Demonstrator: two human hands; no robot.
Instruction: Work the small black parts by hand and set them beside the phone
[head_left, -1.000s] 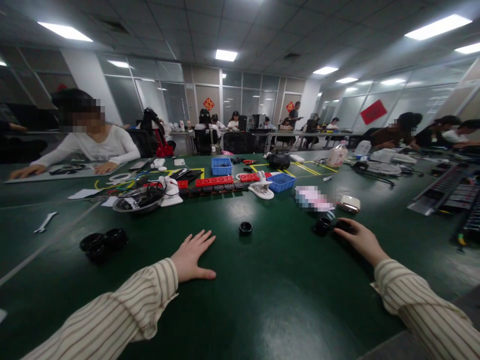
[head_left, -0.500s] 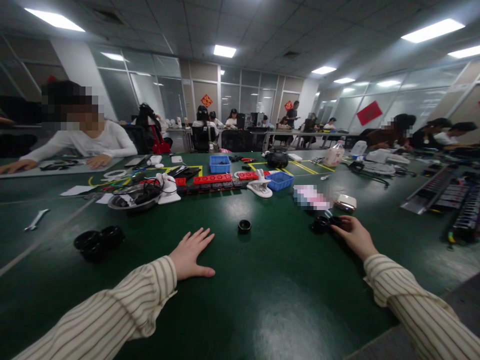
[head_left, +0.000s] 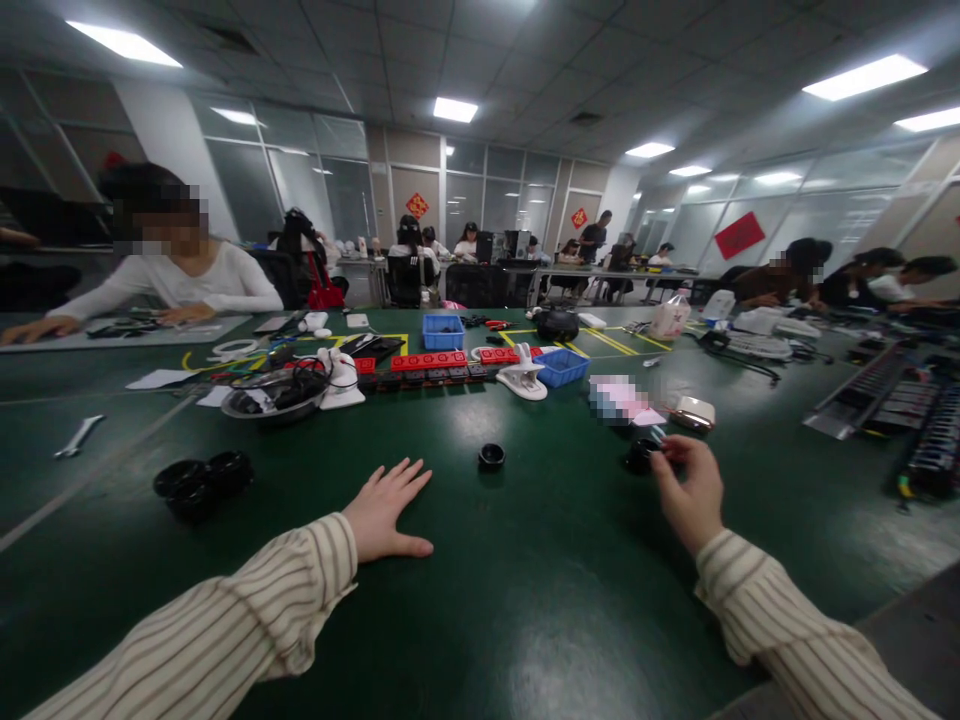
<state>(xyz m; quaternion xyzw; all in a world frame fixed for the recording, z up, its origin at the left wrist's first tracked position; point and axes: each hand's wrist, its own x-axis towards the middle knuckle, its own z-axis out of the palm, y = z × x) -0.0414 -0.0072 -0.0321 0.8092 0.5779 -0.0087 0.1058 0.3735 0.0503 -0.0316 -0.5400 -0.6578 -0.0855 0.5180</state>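
My left hand lies palm down on the green table, fingers spread and holding nothing. Just beyond it to the right stands a small black cup-shaped part, apart from both hands. At the right, my right hand is closed, thumb and fingers curled around a black cup-shaped part that they mostly hide. Against its thumb side shows another black cup-shaped part. Over to the left, several such black parts stand clustered together.
Beyond the hands are a metal bowl of cables, a red and black strip, a white clamp-like object and blue bins. A wrench lies far left. Near my right hand is a white case. A person sits at left.
My right hand has shifted left and turned more upright, and its fingers now cover the black part that showed between them. My left hand has stayed in place.
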